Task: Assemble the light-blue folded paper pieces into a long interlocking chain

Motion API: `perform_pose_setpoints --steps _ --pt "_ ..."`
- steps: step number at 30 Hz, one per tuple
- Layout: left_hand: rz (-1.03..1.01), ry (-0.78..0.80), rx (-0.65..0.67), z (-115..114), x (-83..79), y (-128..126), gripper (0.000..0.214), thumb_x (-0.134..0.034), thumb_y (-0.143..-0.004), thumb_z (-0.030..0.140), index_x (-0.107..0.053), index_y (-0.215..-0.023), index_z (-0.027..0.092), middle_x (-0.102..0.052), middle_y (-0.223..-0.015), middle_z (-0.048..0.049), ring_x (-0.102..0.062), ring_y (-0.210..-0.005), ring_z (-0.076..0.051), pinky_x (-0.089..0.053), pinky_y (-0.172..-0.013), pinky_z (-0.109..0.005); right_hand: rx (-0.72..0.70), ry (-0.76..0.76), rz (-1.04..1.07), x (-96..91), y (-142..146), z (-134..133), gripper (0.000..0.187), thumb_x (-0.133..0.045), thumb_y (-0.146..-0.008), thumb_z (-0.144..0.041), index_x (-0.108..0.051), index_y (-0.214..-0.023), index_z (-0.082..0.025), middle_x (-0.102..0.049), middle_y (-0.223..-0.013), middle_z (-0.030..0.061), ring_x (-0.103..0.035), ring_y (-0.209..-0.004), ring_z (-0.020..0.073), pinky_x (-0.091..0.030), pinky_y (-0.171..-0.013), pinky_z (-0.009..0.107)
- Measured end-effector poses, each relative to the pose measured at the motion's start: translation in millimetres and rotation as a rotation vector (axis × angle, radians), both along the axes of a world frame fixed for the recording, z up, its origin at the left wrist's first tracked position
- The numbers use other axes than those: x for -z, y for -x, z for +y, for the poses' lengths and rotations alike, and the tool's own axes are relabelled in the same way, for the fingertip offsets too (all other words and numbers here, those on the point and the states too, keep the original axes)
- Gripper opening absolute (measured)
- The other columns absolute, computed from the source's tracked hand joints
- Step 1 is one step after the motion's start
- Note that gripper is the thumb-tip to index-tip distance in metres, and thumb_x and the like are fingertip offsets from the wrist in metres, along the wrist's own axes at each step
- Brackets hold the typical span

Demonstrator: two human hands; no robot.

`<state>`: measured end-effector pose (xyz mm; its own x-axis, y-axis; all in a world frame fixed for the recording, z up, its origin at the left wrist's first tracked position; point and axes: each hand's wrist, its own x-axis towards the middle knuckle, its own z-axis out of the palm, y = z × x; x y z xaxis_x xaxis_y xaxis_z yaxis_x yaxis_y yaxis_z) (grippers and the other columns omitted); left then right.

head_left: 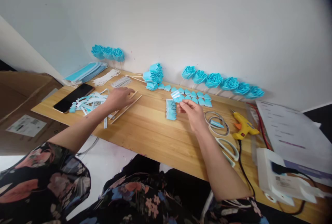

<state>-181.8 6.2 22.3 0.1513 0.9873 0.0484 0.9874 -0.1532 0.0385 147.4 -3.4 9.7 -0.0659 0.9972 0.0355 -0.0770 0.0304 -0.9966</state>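
Note:
My right hand (pixel 191 112) pinches a small light-blue fabric piece with white stripes (pixel 176 95) between thumb and fingers. Just left of it lies a strip of overlapping blue pieces (pixel 171 109). Behind it, rows of folded blue petals (pixel 194 94) are set out on the wooden table (pixel 153 132). My left hand (pixel 120 98) reaches over thin wooden sticks (pixel 127 109), fingers stretched and apart, holding nothing I can see. Whether it touches the sticks I cannot tell. Beside its wrist is a pile of blue and white scraps (pixel 89 103).
Finished blue fabric flowers (pixel 214 80) lean along the wall. At left are flat masks (pixel 86 72), white cords (pixel 107 77), grey wires (pixel 121 82) and a phone (pixel 74 98). At right are tape rolls (pixel 226 127), scissors (pixel 234 151), a yellow glue gun (pixel 243 126) and a power strip (pixel 267 175).

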Motion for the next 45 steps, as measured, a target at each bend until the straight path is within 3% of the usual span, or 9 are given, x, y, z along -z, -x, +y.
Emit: perform_pose_setpoints --steps 3,9,13,17,21,27,32,38,45 --pt "0.137 0.090 0.000 9 6.0 -12 0.062 -0.049 -0.091 0.054 -0.057 -0.140 0.017 -0.068 -0.124 -0.0173 -0.065 -0.114 -0.037 -0.047 -0.093 -0.044 0.006 0.004 0.005 0.3 1 0 0.021 -0.077 -0.071 -0.039 -0.070 -0.072 -0.020 -0.069 -0.071 -0.0001 -0.057 -0.063 0.0111 -0.049 -0.067 0.027" --pt "0.132 0.168 -0.027 22 11.0 -26 0.054 -0.039 -0.092 0.028 -0.050 -0.144 0.021 -0.070 -0.128 -0.0147 -0.067 -0.114 -0.034 -0.048 -0.090 -0.041 0.011 0.009 0.007 -0.2 2 0 0.024 -0.079 -0.069 -0.042 -0.070 -0.072 -0.020 -0.070 -0.071 0.0009 -0.057 -0.063 0.0120 -0.050 -0.066 0.028" --pt "0.116 0.195 -0.063 26 8.6 -30 0.060 -0.044 -0.088 0.027 -0.046 -0.149 0.022 -0.070 -0.128 -0.0148 -0.066 -0.115 -0.035 -0.050 -0.084 -0.039 0.010 0.007 0.000 0.0 2 0 0.025 -0.079 -0.069 -0.043 -0.069 -0.072 -0.020 -0.070 -0.071 0.0006 -0.057 -0.063 0.0120 -0.050 -0.066 0.028" --pt "0.066 0.236 -0.072 32 3.4 -29 0.064 -0.049 -0.085 0.027 -0.047 -0.148 0.019 -0.072 -0.123 -0.0149 -0.067 -0.111 -0.035 -0.050 -0.084 -0.037 0.011 0.001 -0.005 1.3 1 1 0.026 -0.079 -0.069 -0.044 -0.069 -0.073 -0.020 -0.070 -0.071 0.0004 -0.057 -0.062 0.0117 -0.051 -0.066 0.028" --pt "-0.028 0.251 -0.049 34 -0.6 -33 0.062 -0.051 -0.081 0.023 -0.052 -0.143 0.020 -0.076 -0.108 -0.0090 -0.070 -0.099 -0.027 -0.048 -0.081 -0.031 0.012 -0.006 -0.024 2.3 1 1 0.027 -0.079 -0.070 -0.046 -0.069 -0.072 -0.020 -0.070 -0.072 0.0007 -0.057 -0.062 0.0119 -0.051 -0.065 0.028" --pt "-0.123 0.216 -0.002 24 -11.3 -25 0.056 -0.047 -0.084 0.027 -0.055 -0.139 0.016 -0.075 -0.098 -0.0058 -0.067 -0.085 -0.021 -0.044 -0.070 -0.027 0.025 0.003 -0.012 1.4 0 2 0.028 -0.079 -0.068 -0.046 -0.069 -0.072 -0.020 -0.070 -0.072 0.0006 -0.058 -0.062 0.0114 -0.051 -0.065 0.027" --pt "0.042 0.303 0.056 3 -19.9 -1 0.038 -0.046 -0.083 0.025 -0.070 -0.113 0.023 -0.075 -0.099 -0.0042 -0.067 -0.086 -0.021 -0.040 -0.070 -0.026 0.020 -0.002 -0.004 1.4 0 2 0.026 -0.079 -0.069 -0.044 -0.069 -0.072 -0.020 -0.069 -0.071 0.0004 -0.057 -0.062 0.0113 -0.051 -0.065 0.028" --pt "0.063 0.364 0.095 -12 -11.0 8 0.031 -0.051 -0.083 0.034 -0.069 -0.106 0.025 -0.077 -0.102 -0.0037 -0.068 -0.086 -0.023 -0.042 -0.069 -0.027 0.025 -0.001 -0.012 3.4 0 2 0.026 -0.079 -0.069 -0.044 -0.069 -0.072 -0.021 -0.070 -0.072 0.0003 -0.057 -0.062 0.0116 -0.051 -0.065 0.028" --pt "0.087 0.315 0.081 -10 -0.5 7 0.028 -0.046 -0.086 0.028 -0.072 -0.096 0.024 -0.077 -0.098 -0.0056 -0.068 -0.088 -0.023 -0.041 -0.070 -0.028 0.021 -0.009 -0.011 2.7 0 2 0.024 -0.079 -0.070 -0.044 -0.069 -0.072 -0.021 -0.069 -0.071 0.0000 -0.056 -0.061 0.0113 -0.050 -0.065 0.028"
